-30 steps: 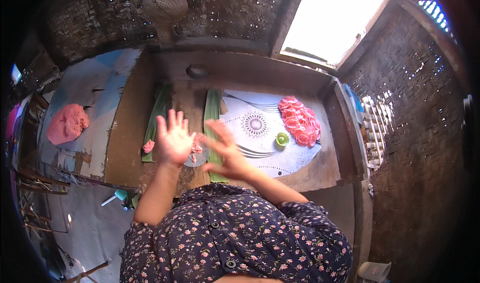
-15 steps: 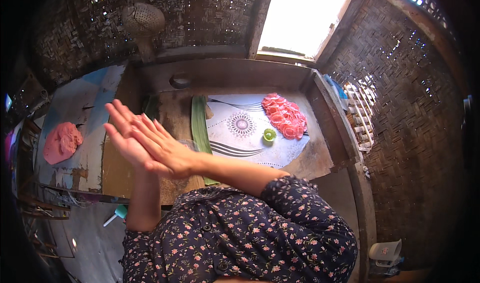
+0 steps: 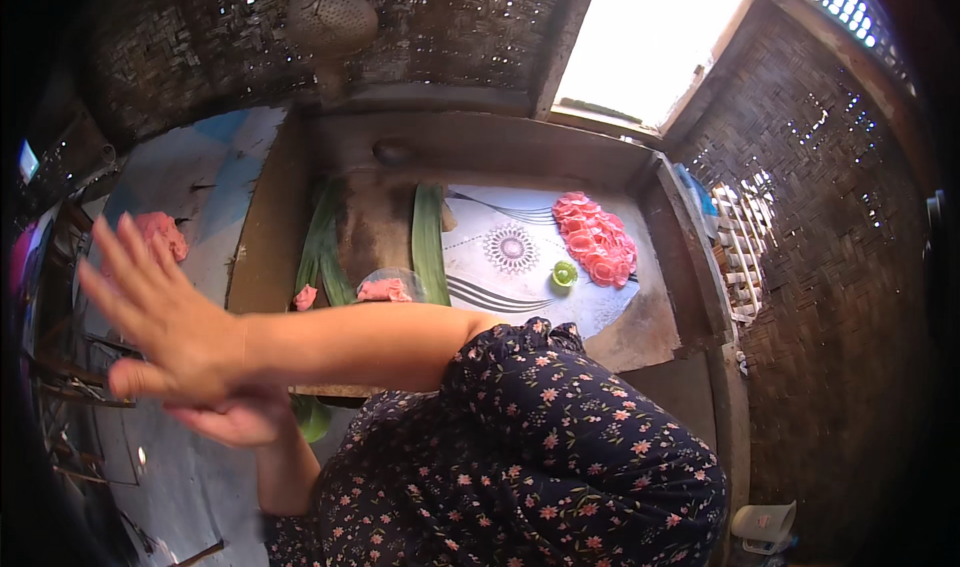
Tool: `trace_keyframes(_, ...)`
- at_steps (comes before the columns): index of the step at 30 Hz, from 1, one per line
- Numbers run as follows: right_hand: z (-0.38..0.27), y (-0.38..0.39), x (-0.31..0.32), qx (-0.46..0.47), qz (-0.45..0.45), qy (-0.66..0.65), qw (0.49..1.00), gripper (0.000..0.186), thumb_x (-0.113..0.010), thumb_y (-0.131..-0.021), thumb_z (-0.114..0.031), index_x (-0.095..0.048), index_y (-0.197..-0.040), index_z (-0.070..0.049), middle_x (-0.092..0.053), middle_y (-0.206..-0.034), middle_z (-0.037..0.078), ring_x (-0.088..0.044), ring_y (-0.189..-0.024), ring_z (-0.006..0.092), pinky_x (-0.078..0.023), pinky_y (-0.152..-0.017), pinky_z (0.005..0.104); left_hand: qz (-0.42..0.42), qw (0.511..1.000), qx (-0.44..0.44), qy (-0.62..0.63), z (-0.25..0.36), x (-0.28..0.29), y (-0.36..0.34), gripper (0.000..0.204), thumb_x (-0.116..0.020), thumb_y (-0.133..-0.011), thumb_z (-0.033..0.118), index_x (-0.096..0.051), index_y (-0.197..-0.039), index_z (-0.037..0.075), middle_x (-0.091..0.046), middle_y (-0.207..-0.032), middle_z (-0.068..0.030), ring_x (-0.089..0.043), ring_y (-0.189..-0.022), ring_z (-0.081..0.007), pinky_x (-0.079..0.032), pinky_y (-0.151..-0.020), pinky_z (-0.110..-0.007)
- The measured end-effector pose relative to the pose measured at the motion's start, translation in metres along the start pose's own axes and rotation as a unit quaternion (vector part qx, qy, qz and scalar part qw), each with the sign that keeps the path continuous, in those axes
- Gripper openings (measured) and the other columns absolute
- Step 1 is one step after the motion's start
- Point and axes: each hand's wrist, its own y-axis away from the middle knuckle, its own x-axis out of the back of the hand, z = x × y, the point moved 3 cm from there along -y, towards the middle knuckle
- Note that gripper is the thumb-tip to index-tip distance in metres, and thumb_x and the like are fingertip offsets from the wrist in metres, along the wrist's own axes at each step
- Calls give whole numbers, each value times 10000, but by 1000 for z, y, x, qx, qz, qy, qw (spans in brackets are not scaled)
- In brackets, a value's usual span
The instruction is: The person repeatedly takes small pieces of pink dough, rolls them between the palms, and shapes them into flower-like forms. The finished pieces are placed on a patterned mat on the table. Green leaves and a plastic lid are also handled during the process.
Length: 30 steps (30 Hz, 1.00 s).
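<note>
My right hand (image 3: 180, 317) is open with fingers spread, reaching across to the left, and holds nothing. Below it, partly hidden behind its heel, is my left hand (image 3: 235, 419), its visible fingers stretched out. A pink dough lump (image 3: 165, 232) lies behind my right fingers on a blue-and-white board. Beyond my right forearm, a smaller pink lump (image 3: 385, 289) sits on a clear round sheet, with a little pink piece (image 3: 305, 298) near it. Flat pink rounds (image 3: 597, 239) are heaped on a white patterned sheet (image 3: 490, 222), near a small green cup (image 3: 563, 274).
Green leaf strips (image 3: 428, 247) lie beside the patterned sheet. A raised wooden rim (image 3: 460, 142) bounds the work surface at the back and right. A green rounded object (image 3: 312, 419) shows below my forearm; a white plastic container (image 3: 765, 525) stands lower right.
My hands were pressed palm to palm; now both have moved left and lower, with my right hand spread over my left. The forearm no longer covers the smaller pink lump. The view has shifted.
</note>
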Motion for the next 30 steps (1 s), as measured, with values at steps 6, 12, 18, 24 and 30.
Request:
trace_keyframes(6,5,32,-88,-15,-141,-59,988,719,-221,-905,-568,-77,-1439,-109,55,-1478,218,90,-1339,453,5,-1048,590,160,972,-97,-145,53,16,-13,646,-289,-895,548,-202,-1418,179,-25,-1498,-82,20,-1371,-295,47,-1077,-523)
trace_keyframes(12,-4,45,-128,-95,-332,-180,921,648,-306,-944,-413,-50,-1441,-86,92,-1486,185,129,-1356,378,41,-1070,532,-142,957,-178,181,121,40,-28,703,-359,-835,559,-297,-1377,116,-236,-1464,-81,-224,-1335,-252,-76,-1098,-521)
trace_keyframes(18,7,33,-137,59,-101,-136,984,693,-338,-930,-447,-102,-1429,-27,-23,-1494,181,47,-1372,370,-15,-1091,480,208,968,62,126,92,117,1,572,-246,-943,483,-181,-1438,204,-216,-1478,8,-181,-1359,-179,-126,-1103,-395)
trace_keyframes(24,-24,18,-162,197,-224,-23,954,789,-427,-852,-566,-139,-1441,-128,-32,-1489,192,2,-1363,413,-71,-1068,552,-15,998,-6,-58,97,121,19,584,-273,-954,425,-167,-1428,101,-167,-1489,-53,-190,-1354,-224,-141,-1099,-410)
trace_keyframes(30,-39,-15,-152,49,-132,-113,984,835,-461,-857,-532,-81,-1434,-63,44,-1475,235,34,-1362,411,-67,-1069,550,207,972,72,-90,84,81,25,617,-229,-955,421,-132,-1419,26,-146,-1481,-119,-161,-1357,-263,-136,-1098,-396)
